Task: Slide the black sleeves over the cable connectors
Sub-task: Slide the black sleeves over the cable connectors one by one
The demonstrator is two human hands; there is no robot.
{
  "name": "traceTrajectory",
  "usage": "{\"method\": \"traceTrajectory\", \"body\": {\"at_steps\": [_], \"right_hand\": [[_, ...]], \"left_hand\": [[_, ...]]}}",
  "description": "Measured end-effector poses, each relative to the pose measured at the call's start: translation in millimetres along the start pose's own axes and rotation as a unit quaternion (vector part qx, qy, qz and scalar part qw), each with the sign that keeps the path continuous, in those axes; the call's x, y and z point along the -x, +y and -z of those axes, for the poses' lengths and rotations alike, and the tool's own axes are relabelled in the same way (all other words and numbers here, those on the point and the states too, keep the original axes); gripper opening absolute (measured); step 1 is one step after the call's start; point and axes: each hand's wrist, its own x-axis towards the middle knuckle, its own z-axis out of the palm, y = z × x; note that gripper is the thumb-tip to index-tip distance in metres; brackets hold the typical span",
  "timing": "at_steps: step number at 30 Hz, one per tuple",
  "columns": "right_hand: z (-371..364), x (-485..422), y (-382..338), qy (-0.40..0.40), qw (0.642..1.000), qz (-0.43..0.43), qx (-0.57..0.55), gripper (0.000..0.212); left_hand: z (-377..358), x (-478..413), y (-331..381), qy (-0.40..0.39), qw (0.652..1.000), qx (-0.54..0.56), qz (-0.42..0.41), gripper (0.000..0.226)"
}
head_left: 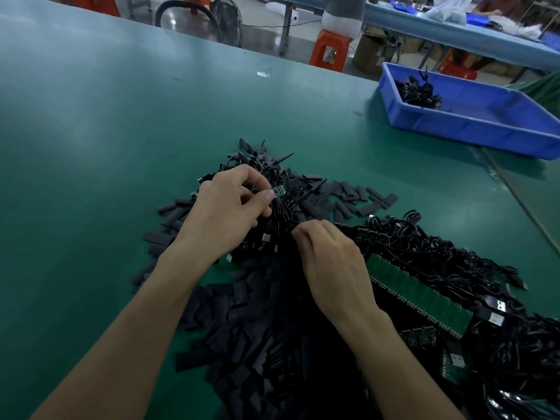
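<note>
My left hand [230, 207] pinches a cable with a small green connector board [279, 190] sticking out past thumb and forefinger, above the middle of the pile. My right hand [328, 262] lies just below and to the right, fingers curled down into the pile of flat black sleeves [242, 316]; what it pinches is hidden by its own back. More loose sleeves [357, 198] are scattered beyond the hands. A tangle of black cables [439, 253] with connectors lies to the right.
Green circuit-board strips [418, 295] lie among the cables at right. A blue bin [472, 122] with a few finished cables stands at the back right on the green table [91, 131]. Orange stools and another bench stand beyond the table's far edge.
</note>
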Motion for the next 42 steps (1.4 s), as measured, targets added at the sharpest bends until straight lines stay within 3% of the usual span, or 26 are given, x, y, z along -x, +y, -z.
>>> {"method": "traceTrajectory", "body": {"at_steps": [2,5,10,15,17,22,27,42], "right_hand": [[3.9,0.0,2.1,-0.012,0.997,-0.036,-0.063,0.018],[7.9,3.9,3.3,-0.087,0.994,-0.035,-0.057,0.009],[14.2,6.7,2.8,-0.181,0.983,-0.016,-0.005,0.035],[16.7,4.2,7.3,-0.203,0.979,-0.024,-0.001,0.015],[16.4,1.3,12.5,-0.185,0.981,-0.045,-0.039,0.004],[24.0,-6.4,17.4,-0.055,0.977,-0.082,-0.189,0.017],[31.9,-13.7,22.0,-0.002,0.943,-0.118,-0.311,0.025],[31.9,-14.3,20.0,0.075,0.945,-0.087,-0.306,0.013]], "left_hand": [[-0.7,-0.2,-0.3,-0.002,1.0,-0.009,0.006,0.011],[-1.4,-0.7,-0.4,-0.001,1.0,-0.015,0.012,0.015],[-2.0,0.0,-0.2,-0.007,1.0,-0.008,0.014,0.013],[-2.3,0.4,-1.3,-0.015,1.0,-0.007,0.014,0.012],[-1.9,0.3,-1.6,-0.019,1.0,-0.01,0.014,0.012],[-2.7,0.3,-3.1,-0.026,1.0,-0.008,0.011,0.011],[-4.2,-0.3,-2.8,-0.06,0.998,0.002,0.005,0.012],[-4.5,2.3,4.3,-0.11,0.989,0.099,0.013,0.015]]}}
